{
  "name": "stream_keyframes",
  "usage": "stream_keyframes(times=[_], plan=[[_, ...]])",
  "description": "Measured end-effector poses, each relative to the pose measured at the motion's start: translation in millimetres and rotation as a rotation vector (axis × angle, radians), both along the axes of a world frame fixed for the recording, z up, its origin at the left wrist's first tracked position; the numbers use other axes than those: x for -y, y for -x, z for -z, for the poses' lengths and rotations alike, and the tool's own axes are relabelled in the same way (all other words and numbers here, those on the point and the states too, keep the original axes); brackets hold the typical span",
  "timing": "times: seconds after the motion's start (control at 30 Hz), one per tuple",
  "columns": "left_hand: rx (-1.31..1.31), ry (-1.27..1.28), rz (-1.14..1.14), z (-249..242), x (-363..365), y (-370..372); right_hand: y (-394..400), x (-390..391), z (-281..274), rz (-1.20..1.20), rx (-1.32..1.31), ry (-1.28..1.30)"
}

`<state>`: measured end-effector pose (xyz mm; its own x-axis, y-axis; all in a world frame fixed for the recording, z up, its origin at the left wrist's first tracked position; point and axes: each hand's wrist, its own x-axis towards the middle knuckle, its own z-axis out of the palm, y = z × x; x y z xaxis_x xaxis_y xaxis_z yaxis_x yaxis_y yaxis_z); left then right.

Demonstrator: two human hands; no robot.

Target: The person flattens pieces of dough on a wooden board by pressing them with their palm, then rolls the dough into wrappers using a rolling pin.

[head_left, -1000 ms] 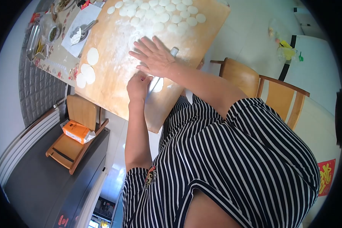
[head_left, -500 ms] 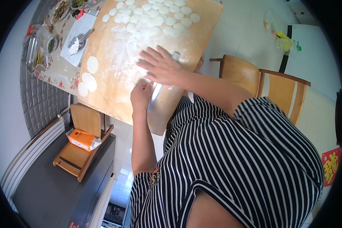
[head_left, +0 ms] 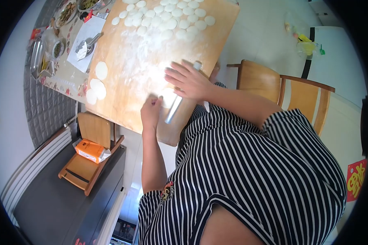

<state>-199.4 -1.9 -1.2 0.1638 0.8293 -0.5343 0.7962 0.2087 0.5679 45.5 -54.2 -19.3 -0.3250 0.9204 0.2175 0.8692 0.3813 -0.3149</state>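
A metal rolling pin (head_left: 173, 110) lies slantwise near the close edge of the floured wooden board (head_left: 126, 73). My right hand (head_left: 189, 81) rests on it, palm down, its fingers stretched out and spread. Left of the pin is a thin round dough wrapper (head_left: 166, 100), partly hidden by my right hand. My left hand (head_left: 151, 109) pinches the wrapper's edge between thumb and finger. Three rolled wrappers (head_left: 101, 70) lie along the board's left side, two of them overlapping. Several small flattened dough pieces (head_left: 167, 23) cover the far end.
Left of the board, a metal scoop of flour (head_left: 82, 51) sits on white paper (head_left: 79, 61). Dishes of food (head_left: 66, 13) and a small bowl (head_left: 57, 49) stand nearby. Wooden chairs (head_left: 257, 77) are at the right; another (head_left: 95, 126) holds an orange packet (head_left: 92, 151).
My right hand has moved right and toward my body along with the rolling pin. More of the dough wrapper shows between my hands. The left hand stays nearly in place.
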Motion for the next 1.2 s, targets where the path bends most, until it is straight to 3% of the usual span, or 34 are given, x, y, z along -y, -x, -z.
stream_keyframes(times=[0.13,0.2,0.27,0.37,0.4,0.47,0.53,0.6,0.67,0.77,0.9,0.97,1.0,1.07,1.13,1.2], plan=[[-0.09,-0.18,0.115,0,-20,-22,30,-57,-8,0.101,0.017,-0.042],[-0.134,-0.328,0.263,3,-23,-18,36,-61,-4,0.176,0.073,-0.067],[-0.112,-0.356,0.248,8,-17,-9,21,-31,-4,0.133,0.014,-0.037],[-0.052,-0.234,-0.119,8,11,4,-7,30,2,0.012,-0.019,0.102],[-0.046,-0.236,-0.125,11,16,10,-16,46,-3,-0.01,-0.084,0.104],[0.345,0.169,-0.369,22,24,25,-20,51,-8,-0.037,-0.153,0.111],[0.312,0.209,-0.328,9,21,21,-11,38,-11,0.009,-0.138,0.067],[-0.005,0.009,-0.054,6,6,12,8,1,-12,0.023,-0.086,0.034],[-0.044,-0.012,-0.076,7,-8,0,31,-37,-5,0.038,-0.034,0.006],[-0.133,-0.317,0.235,10,-21,-9,43,-61,7,0.116,0.027,-0.107],[-0.07,-0.304,0.218,8,-13,5,19,-6,-2,0.038,0.002,0.0],[-0.071,-0.226,-0.142,9,6,10,1,31,-4,-0.02,0.024,0.082],[-0.065,-0.225,-0.143,14,11,17,-6,45,-5,-0.032,-0.051,0.104],[0.255,0.076,-0.293,27,17,36,-10,46,-6,-0.042,-0.127,0.124],[0.269,0.155,-0.299,12,14,29,-1,25,-8,-0.061,-0.124,0.136],[0.071,-0.003,-0.081,5,1,20,19,-12,-10,-0.065,-0.06,0.082]])
